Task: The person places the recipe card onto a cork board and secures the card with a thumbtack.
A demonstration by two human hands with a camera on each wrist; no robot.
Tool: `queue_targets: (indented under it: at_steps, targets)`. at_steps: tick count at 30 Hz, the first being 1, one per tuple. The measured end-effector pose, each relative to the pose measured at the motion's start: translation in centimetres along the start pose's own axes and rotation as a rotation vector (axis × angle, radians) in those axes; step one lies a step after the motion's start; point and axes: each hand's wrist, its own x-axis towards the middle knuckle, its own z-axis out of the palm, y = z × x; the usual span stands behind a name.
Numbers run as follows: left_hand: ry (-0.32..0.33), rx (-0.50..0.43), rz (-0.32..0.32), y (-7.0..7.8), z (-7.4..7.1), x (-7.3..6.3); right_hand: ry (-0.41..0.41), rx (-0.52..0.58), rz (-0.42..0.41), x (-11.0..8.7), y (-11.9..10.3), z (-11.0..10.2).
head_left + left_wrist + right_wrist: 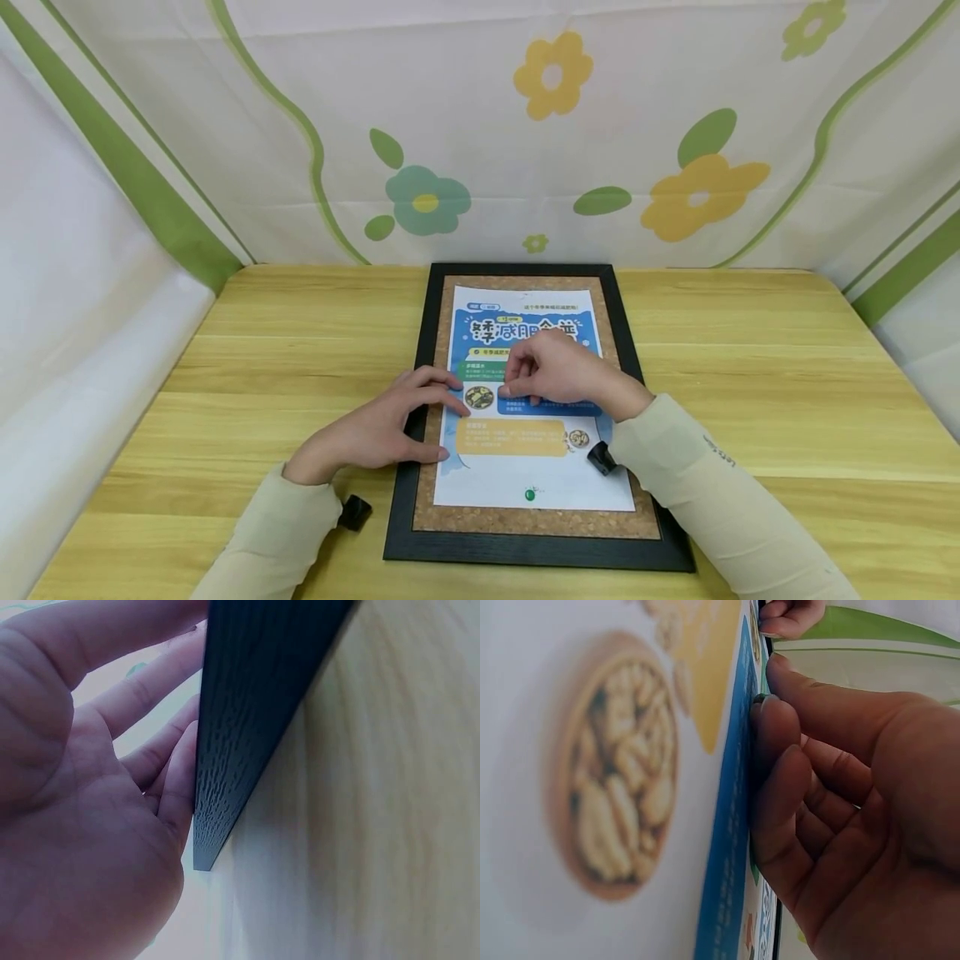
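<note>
A printed poster (540, 479) lies on a cork board (480, 521) with a black frame (401, 521). My left hand (382, 421) reaches over the frame's left side, fingers spread and resting at the poster's left edge; in the left wrist view its palm (82, 817) is beside the frame's outer side (247, 697). Over the poster's middle, my right hand (558, 371) has its fingers curled. In the right wrist view, the thumb and a finger of this hand (840, 757) pinch a small dark thing (760, 698) close to the paper; the fingers mostly hide it.
A small green round thing (530, 495) is on the lower part of the poster. The board lies on a wood-grain table (765, 375). A white flowered curtain (480, 108) hangs along the table's back edge. Black wrist cameras (355, 512) are at both sleeves.
</note>
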Motion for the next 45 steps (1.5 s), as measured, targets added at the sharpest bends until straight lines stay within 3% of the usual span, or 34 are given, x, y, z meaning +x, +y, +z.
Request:
queue_targets:
  at_steps: [15, 27, 34, 45]
  targets:
    - [-0.001, -0.002, -0.01, 0.0, -0.1, 0.0, 0.027, 0.046, -0.015, -0.3, 0.5, -0.3]
    - [0.0, 0.004, -0.015, -0.1, -0.1, 0.0, 0.042, -0.005, -0.02, -0.2, 0.4, -0.6]
    - [0.002, 0.005, -0.012, -0.1, -0.1, 0.0, -0.012, -0.009, -0.014, 1.0, -0.1, -0.9]
    - [0.003, 0.004, 0.011, -0.1, 0.1, -0.1, -0.039, 0.144, 0.037, 3.5, -1.4, -0.5]
